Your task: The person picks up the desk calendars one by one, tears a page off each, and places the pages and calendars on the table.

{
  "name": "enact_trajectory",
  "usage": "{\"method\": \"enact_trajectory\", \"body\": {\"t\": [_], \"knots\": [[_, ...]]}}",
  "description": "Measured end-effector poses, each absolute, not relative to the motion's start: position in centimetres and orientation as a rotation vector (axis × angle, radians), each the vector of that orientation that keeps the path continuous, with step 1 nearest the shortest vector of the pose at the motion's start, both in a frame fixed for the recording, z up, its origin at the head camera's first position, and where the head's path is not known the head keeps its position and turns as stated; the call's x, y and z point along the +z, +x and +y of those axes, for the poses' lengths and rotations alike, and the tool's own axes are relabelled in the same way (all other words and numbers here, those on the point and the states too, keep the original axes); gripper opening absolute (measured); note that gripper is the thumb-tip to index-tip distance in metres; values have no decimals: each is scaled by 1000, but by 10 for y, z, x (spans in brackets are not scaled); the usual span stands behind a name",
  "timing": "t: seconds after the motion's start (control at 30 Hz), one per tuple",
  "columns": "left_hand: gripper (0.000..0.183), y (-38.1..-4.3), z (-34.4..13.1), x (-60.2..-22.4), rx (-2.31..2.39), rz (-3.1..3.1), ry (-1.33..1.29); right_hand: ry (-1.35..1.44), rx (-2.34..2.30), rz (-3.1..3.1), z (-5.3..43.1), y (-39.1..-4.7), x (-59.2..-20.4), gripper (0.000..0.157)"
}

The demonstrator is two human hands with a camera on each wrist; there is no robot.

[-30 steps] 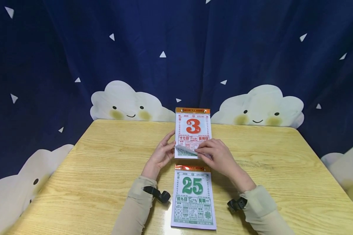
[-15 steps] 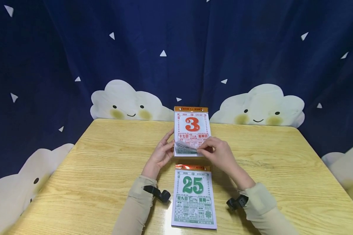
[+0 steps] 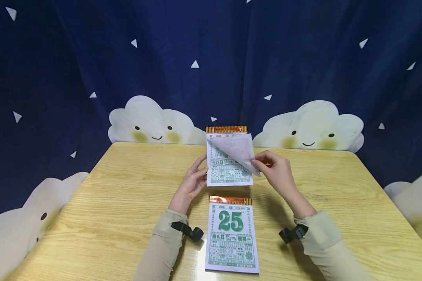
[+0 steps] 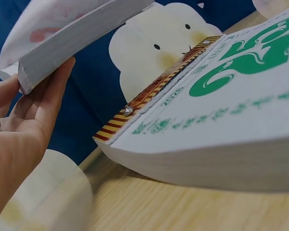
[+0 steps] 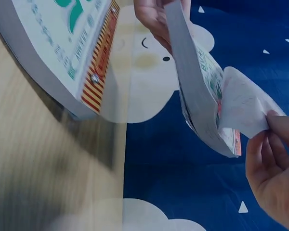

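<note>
My left hand [image 3: 191, 183] grips the left edge of a tear-off calendar [image 3: 219, 173], thumb at the front and fingers behind. In the left wrist view the thick block is held up off the table, tilted. Between thumb and fingers, my right hand [image 3: 279, 175] pinches the lower corner of its top sheet [image 3: 237, 148]. That thin sheet is folded back diagonally up and right, with its pale reverse showing faint red print. Green print of the page beneath is exposed. The sheet's upper part still meets the block below the orange striped header [image 3: 226, 129].
A second tear-off calendar [image 3: 231, 238], showing a green 25, lies flat on the wooden table [image 3: 126, 203] nearer the person. Behind the table hangs a dark blue curtain [image 3: 168, 70] with white triangles and smiling clouds. Each wrist wears a black camera strap.
My right hand has moved up and to the right, pulling the sheet with the red 3 away from the green page. My left hand keeps its grip; the calendar has shifted slightly left.
</note>
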State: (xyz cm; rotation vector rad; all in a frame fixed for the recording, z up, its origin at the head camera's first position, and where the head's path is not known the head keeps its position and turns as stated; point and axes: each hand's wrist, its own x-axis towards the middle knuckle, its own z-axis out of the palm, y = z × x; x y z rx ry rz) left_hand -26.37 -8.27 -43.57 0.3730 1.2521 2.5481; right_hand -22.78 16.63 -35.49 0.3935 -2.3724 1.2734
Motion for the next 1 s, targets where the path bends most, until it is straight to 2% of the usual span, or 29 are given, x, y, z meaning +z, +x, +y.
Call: {"method": "enact_trajectory", "body": {"t": [0.3, 0.57, 1.0], "knots": [[51, -264, -82, -437, 2543, 1322, 371, 236, 1295, -2361, 185, -242, -343, 18], [49, -265, -81, -435, 2564, 1307, 353, 196, 1525, -2351, 194, -255, -336, 24], [47, -262, -75, -438, 2550, 1347, 339, 88, 1632, -2340, 211, -267, -329, 24]]}}
